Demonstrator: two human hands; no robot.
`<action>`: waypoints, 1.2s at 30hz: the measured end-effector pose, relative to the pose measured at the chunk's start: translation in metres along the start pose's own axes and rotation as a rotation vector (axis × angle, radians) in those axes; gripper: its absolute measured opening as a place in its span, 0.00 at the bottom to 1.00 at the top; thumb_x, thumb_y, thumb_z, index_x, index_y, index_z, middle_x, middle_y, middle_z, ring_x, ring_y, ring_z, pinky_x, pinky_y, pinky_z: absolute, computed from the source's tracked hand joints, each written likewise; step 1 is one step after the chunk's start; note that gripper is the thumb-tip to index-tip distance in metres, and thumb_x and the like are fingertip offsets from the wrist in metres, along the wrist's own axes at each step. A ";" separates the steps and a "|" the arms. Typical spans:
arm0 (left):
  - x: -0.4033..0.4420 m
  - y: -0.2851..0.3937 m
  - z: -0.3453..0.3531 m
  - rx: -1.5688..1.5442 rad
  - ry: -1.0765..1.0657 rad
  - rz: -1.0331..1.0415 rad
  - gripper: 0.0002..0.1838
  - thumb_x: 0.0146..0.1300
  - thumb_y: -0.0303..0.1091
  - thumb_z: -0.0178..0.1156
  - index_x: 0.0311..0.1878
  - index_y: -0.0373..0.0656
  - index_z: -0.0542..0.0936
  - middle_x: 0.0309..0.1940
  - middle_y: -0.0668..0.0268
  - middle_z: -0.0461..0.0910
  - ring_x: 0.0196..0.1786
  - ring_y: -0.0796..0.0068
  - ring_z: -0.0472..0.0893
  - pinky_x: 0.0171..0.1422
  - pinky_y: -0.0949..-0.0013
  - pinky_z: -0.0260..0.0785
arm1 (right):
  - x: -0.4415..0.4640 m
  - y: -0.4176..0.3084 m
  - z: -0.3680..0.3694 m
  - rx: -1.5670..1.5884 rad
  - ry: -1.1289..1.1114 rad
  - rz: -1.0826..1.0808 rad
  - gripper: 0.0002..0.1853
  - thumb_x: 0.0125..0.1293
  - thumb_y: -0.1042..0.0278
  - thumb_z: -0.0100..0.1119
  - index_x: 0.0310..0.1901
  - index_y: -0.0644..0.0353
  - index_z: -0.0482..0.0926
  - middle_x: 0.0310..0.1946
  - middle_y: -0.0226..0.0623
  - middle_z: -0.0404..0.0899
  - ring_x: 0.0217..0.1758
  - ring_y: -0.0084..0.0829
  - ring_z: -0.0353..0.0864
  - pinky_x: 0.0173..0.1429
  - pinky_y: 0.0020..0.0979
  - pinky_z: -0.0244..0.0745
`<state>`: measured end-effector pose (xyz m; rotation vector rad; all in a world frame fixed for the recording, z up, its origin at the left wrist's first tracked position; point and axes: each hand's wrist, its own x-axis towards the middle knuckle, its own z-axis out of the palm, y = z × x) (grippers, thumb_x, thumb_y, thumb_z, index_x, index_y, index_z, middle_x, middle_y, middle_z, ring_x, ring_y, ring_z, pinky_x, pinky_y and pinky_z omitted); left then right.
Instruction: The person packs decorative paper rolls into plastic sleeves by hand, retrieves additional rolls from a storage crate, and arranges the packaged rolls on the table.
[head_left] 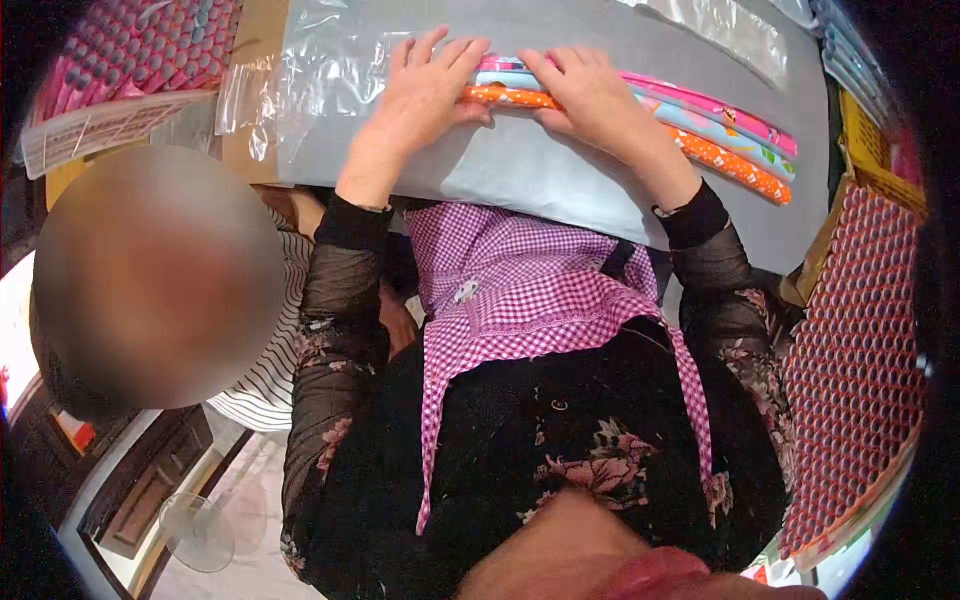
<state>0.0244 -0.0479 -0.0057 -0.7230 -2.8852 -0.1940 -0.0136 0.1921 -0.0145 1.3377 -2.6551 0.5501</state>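
Observation:
Three patterned rolls lie side by side on the grey work surface: a pink one (745, 122), a light blue one (728, 136) and an orange one (738, 170) with white marks. They look like rolled wrapping paper or film. My left hand (430, 92) is at their left ends, palm down with fingers spread, the thumb near the orange roll's tip. Across all three rolls lies my right hand (590, 95), its thumb on the near side and fingers bent over the far side. Beneath it, parts of the rolls are hidden.
Clear plastic film (335, 75) covers the surface's left side, and another clear sheet (725, 35) lies at the back. A bin of pink rolls (150, 60) stands at left, and many stacked roll ends (855, 370) at right. Another person (265, 370) is close on my left.

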 end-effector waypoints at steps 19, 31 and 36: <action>0.018 0.027 0.006 0.125 -0.009 0.096 0.40 0.41 0.58 0.70 0.53 0.42 0.72 0.43 0.65 0.76 0.54 0.64 0.75 0.69 0.47 0.58 | -0.048 0.033 -0.033 0.041 -0.075 0.045 0.53 0.39 0.55 0.76 0.68 0.65 0.61 0.64 0.52 0.68 0.66 0.51 0.67 0.69 0.46 0.63; 0.034 0.048 0.012 -0.022 0.024 0.230 0.38 0.36 0.56 0.73 0.46 0.39 0.74 0.40 0.61 0.77 0.53 0.61 0.76 0.69 0.53 0.60 | -0.135 0.072 -0.066 0.041 -0.057 0.199 0.40 0.44 0.66 0.68 0.62 0.66 0.66 0.55 0.52 0.72 0.60 0.52 0.69 0.64 0.45 0.65; 0.044 0.057 0.008 -0.073 0.004 0.260 0.38 0.37 0.57 0.71 0.45 0.36 0.75 0.39 0.60 0.77 0.52 0.62 0.76 0.70 0.52 0.59 | -0.130 0.063 -0.060 0.039 -0.067 0.256 0.38 0.44 0.68 0.67 0.61 0.65 0.68 0.56 0.51 0.72 0.60 0.51 0.70 0.64 0.45 0.65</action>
